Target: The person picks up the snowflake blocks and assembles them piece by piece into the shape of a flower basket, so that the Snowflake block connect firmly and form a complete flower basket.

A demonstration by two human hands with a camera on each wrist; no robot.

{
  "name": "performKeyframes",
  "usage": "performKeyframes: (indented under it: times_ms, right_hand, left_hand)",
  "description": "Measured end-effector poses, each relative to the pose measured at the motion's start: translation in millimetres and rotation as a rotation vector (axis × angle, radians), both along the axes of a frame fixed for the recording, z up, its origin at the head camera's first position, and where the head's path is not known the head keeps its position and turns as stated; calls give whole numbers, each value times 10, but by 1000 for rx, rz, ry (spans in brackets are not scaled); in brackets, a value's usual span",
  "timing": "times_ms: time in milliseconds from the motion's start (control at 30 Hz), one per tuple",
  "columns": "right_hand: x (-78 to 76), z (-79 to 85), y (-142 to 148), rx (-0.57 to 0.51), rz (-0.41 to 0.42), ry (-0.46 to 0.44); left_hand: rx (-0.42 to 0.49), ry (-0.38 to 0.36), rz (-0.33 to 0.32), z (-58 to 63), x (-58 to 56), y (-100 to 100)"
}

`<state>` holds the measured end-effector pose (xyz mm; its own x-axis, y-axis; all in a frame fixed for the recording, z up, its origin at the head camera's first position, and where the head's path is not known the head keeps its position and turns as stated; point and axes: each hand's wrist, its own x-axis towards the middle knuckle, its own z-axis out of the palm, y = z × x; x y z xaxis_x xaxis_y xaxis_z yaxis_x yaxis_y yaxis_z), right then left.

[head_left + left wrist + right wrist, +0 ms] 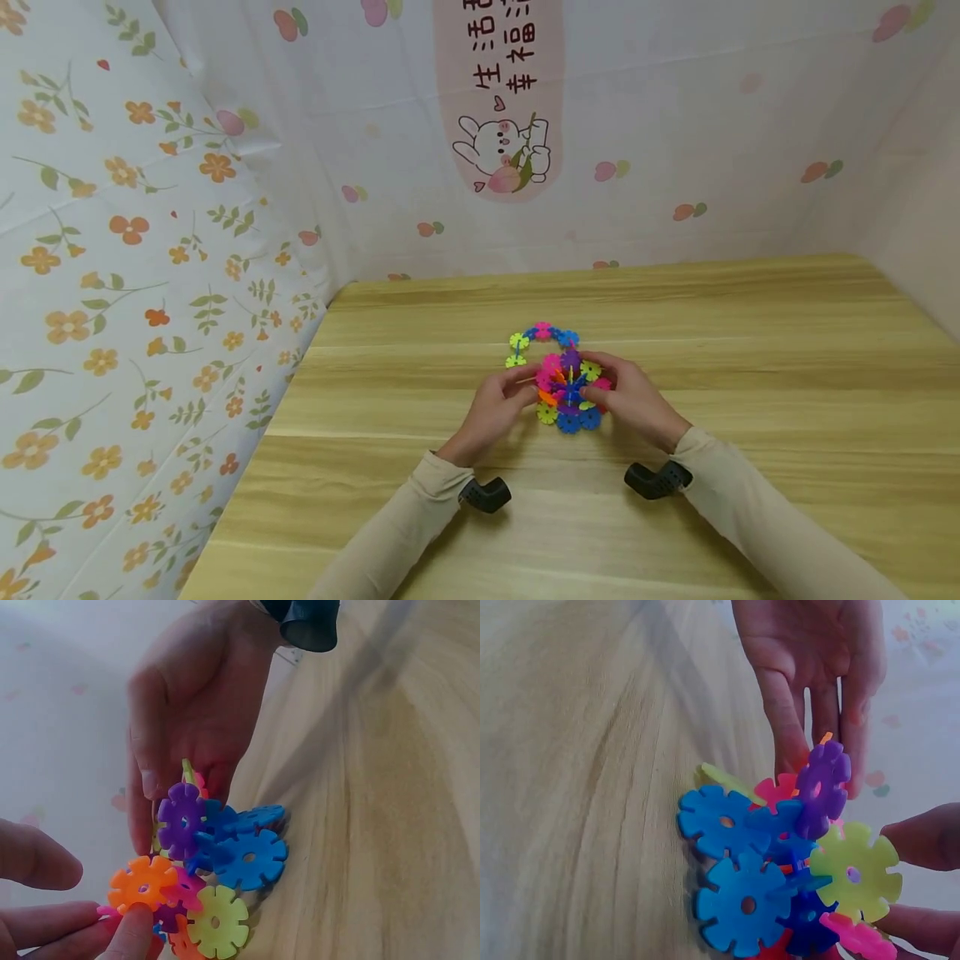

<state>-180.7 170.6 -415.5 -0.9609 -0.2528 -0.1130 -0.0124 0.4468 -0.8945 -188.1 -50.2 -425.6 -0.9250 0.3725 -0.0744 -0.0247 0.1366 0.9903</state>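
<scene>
A cluster of interlocking flower-shaped plastic discs (570,392) in blue, purple, pink, orange and yellow-green stands on the table between both hands. My left hand (491,412) holds its left side, a fingertip against an orange disc (142,883) and other fingers at a pink one behind. On the right side my right hand (637,400) grips the cluster, its fingers beside a yellow-green disc (855,871) and a pink disc (859,937). Blue discs (742,904) face the near side, and a purple disc (182,821) rises on top. Some finger contacts are hidden.
Behind the cluster, a curved chain of yellow-green, blue and pink discs (542,331) arcs over the wood-grain table (405,358). Patterned cloth (360,125) hangs along the table's back and left. Black wrist devices (486,495) sit at both sleeves.
</scene>
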Motion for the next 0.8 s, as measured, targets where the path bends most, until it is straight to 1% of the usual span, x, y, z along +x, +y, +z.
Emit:
performKeyframes:
  times_ms: [133, 233, 267, 333, 367, 433, 467, 533, 600, 700, 767, 800]
  right_hand:
    - [-28, -2, 11, 7, 5, 22]
    - [-49, -8, 64, -9, -1, 38]
    - [-69, -9, 94, -15, -15, 48]
    - [-152, -5, 175, 3, -61, 69]
    - [-214, 1, 221, 17, -81, 74]
    - [-374, 14, 311, 54, -106, 52]
    - [-461, 20, 348, 75, -101, 31]
    - [-629, 23, 397, 106, -58, -35]
    - [-760, 7, 401, 107, -9, -104]
    - [-867, -41, 341, 90, 19, -171]
    - [-887, -76, 291, 92, 12, -177]
    - [-889, -94, 272, 97, 8, -172]
  left_hand:
    - [-42, 12, 28, 12, -15, -20]
    - [-74, 39, 58, 26, -71, -90]
    - [-96, 47, 77, 30, -110, -125]
    - [-149, 58, 118, 36, -229, -201]
    - [-188, 57, 140, 39, -303, -238]
    - [-296, 57, 166, 38, -465, -296]
    - [-342, 51, 168, 40, -540, -311]
    - [-451, 51, 143, 38, -666, -320]
    - [-552, 73, 108, 21, -750, -295]
    - [-673, 124, 83, -2, -797, -205]
    - [-723, 166, 88, -23, -812, -140]
    - [-733, 178, 96, -28, -810, -110]
